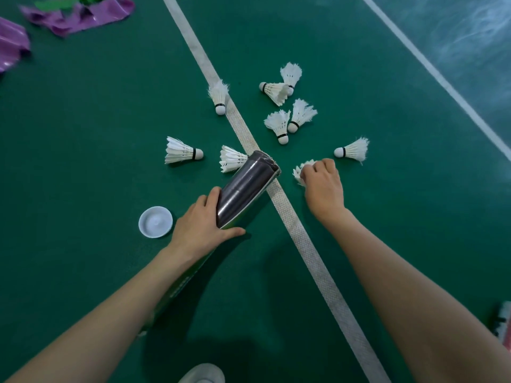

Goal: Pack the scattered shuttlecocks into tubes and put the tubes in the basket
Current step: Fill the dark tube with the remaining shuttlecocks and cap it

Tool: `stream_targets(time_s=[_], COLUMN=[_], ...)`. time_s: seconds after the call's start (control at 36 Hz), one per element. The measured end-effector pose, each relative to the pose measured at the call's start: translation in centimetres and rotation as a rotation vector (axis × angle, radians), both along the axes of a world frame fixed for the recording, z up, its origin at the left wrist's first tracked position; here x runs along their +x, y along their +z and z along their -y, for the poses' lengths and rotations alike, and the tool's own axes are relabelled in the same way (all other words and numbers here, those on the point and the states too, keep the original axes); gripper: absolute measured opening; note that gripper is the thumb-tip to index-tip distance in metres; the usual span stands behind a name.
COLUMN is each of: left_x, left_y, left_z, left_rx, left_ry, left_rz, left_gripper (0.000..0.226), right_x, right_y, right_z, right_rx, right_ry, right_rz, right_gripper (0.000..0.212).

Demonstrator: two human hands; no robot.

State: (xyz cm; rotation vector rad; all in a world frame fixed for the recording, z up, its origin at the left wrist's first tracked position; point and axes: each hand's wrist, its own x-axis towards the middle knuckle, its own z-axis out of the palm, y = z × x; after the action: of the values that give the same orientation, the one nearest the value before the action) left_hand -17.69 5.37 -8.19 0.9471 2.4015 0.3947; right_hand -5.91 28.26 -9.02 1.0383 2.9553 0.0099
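White feathers peek from under our right hand, whose curled fingers close on a shuttlecock mostly hidden against the green floor. Our left hand grips the tube; its lower end vanishes beneath our forearm, and its rim covers the cork of a second shuttlecock.

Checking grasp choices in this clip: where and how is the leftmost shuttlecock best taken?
Probably pinch the leftmost shuttlecock at its cork, coming from above. It lies on its side, cork pointing right toward the tube, free of neighbours; the flared feather skirt could crush.
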Motion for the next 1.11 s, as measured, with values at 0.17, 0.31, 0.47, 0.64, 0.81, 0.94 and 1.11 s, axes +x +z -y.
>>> stream_targets(time_s=[0.17,0.31,0.47,0.64,0.81,0.94,1.11], left_x=[1.2,2.3,2.8,2.3,2.4,1.9,1.1], left_y=[0.6,1.1,1.9,2.1,2.1,2.0,2.0], left_z=[0.0,0.4,0.8,1.3,1.7,2.0,2.5], left_rx=[0.045,0.083,0.129,0.181,0.183,0.189,0.189], left_ry=[0.005,-0.014,-0.022,0.004,-0.032,-0.01,0.017], left_rz=[-0.019,-0.044,-0.062,-0.061,-0.042,-0.038,-0.059], left_gripper=[0.103,0.102,0.101,0.103,0.102,0.102,0.102], right_x=[1.1,2.0,1.6,0.8,0.0,-1.1,-2.6], right_y=[3.4,5.0,6.0,6.0,6.4,6.3,5.9], right_z=[1.7,3.4,4.5,5.1,5.0,5.8,7.2], right_rx=[-0.239,-0.621,-0.821,-0.811,-0.852,-0.881,-0.877], right_ry=[-0.278,-0.515,-0.494,-0.359,-0.26,-0.308,-0.222], right_rz=[-0.685,-1.078,-1.164,-0.99,-0.927,-0.918,-0.865], right_gripper=[0.01,0.009,0.005,0.008,0.019,0.027,0.04])
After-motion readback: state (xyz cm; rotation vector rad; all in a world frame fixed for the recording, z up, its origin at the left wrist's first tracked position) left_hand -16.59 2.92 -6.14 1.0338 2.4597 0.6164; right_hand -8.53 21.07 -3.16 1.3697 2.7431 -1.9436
